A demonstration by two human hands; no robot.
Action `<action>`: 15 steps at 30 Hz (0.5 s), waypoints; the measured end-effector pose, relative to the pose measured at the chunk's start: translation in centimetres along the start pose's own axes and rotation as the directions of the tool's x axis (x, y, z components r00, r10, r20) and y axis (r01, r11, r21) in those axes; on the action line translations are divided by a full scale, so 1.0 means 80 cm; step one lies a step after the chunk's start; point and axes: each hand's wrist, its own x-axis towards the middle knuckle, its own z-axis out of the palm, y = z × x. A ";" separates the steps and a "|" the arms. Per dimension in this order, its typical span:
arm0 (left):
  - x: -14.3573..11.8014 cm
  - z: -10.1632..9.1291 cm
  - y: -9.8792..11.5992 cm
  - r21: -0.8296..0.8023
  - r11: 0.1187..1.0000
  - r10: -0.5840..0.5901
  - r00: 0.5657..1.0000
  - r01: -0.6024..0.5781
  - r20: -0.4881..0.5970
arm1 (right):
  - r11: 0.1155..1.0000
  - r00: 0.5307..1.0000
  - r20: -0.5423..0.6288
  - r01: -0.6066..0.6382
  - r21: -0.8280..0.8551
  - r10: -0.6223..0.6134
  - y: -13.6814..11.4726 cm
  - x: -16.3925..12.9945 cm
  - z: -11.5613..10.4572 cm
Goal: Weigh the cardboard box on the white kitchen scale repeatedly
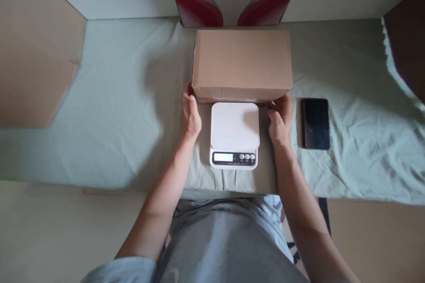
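Observation:
A closed brown cardboard box (242, 59) is between my hands at the back of the cloth-covered table. My left hand (191, 112) grips its near left corner, the thumb pointing up and the other fingers partly hidden along the side. At the near right corner my right hand (280, 117) holds the box, with its fingertips tucked behind or under the edge. Directly in front of the box, between my wrists, sits a white digital kitchen scale (235, 126). Its display is lit, but the reading is too faint to make out. Nothing lies on its plate.
A black phone (316, 124) lies right of my right hand. Behind the box stands a red and white printed carton (232, 6). Large cardboard panels rise at the left (36, 53) and right (407, 44). Pale green cloth (116, 132) covers the table, wrinkled in places.

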 end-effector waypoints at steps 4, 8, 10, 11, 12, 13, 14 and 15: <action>0.000 0.000 0.000 -0.013 1.000 -0.005 1.000 0.005 -0.012 | 1.000 0.999 0.031 0.016 -0.002 -0.016 0.002 0.001 0.000; -0.001 0.001 0.003 -0.023 1.000 -0.009 0.998 0.008 -0.059 | 1.000 0.999 0.020 0.028 -0.011 -0.027 0.004 0.000 -0.001; -0.001 0.001 0.006 -0.027 1.000 0.000 0.997 -0.002 -0.074 | 0.999 1.000 0.003 0.023 -0.029 -0.023 0.005 -0.001 -0.001; -0.001 0.001 0.006 -0.025 1.000 0.004 0.997 -0.006 -0.078 | 0.999 1.000 -0.005 0.018 -0.037 -0.018 0.005 -0.001 -0.001; -0.001 0.002 0.006 -0.021 1.000 0.007 0.997 -0.009 -0.078 | 0.999 1.000 -0.012 0.014 -0.045 -0.014 0.005 -0.001 -0.001; -0.001 0.002 0.006 -0.020 1.000 0.007 0.997 -0.009 -0.080 | 0.999 1.000 -0.015 0.010 -0.048 -0.011 0.005 -0.001 -0.001; -0.001 0.002 0.006 -0.022 1.000 0.005 0.997 -0.007 -0.082 | 0.999 1.000 -0.015 0.007 -0.049 -0.008 0.005 -0.001 -0.001; -0.001 0.002 0.005 -0.027 1.000 0.001 0.997 -0.004 -0.083 | 0.999 1.000 -0.015 0.005 -0.049 -0.006 0.005 -0.001 0.000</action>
